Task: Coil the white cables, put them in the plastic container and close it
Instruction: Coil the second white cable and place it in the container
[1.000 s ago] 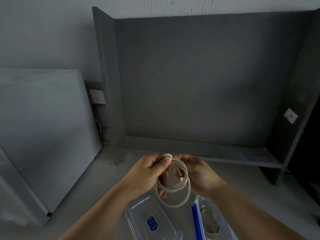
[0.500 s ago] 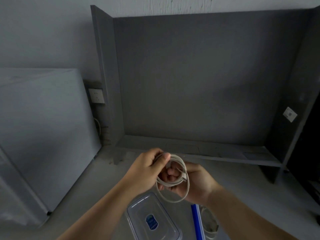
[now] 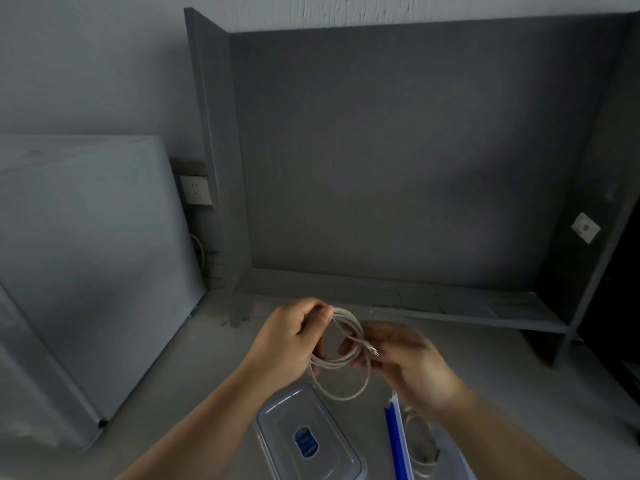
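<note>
head view: the left hand (image 3: 294, 337) is curled tight, thumb pressed on fingers, and pinches the top of a coiled white cable (image 3: 343, 397) so that the loops hang down below it. the right hand (image 3: 408, 365) is just to the right, blurred, its fingers curled in at the side of the coil and holding the cable's loose end; the small plug (image 3: 374, 351) lies across those fingers. both hands hold the coil up in the air, above the bench (image 3: 173, 393) and not touching it.

right under the coil, on the near part of the bench, a clear lid (image 3: 277, 420) lies flat, with a blue oval label in its middle. just right of it, under the right wrist, stands the plastic container (image 3: 398, 441), open, with a blue strip along its near-left rim. a second cable (image 3: 420, 441) lies coiled inside it.

further off, a dark grey shelf unit (image 3: 381, 168) stands on the far side of the bench, with a tall back, two side panels and a low shelf. a small white sticker (image 3: 585, 227) sits on its right panel. to its left there is a wall socket (image 3: 196, 190), and a big pale grey panel (image 3: 86, 254) leans at the left.
</note>
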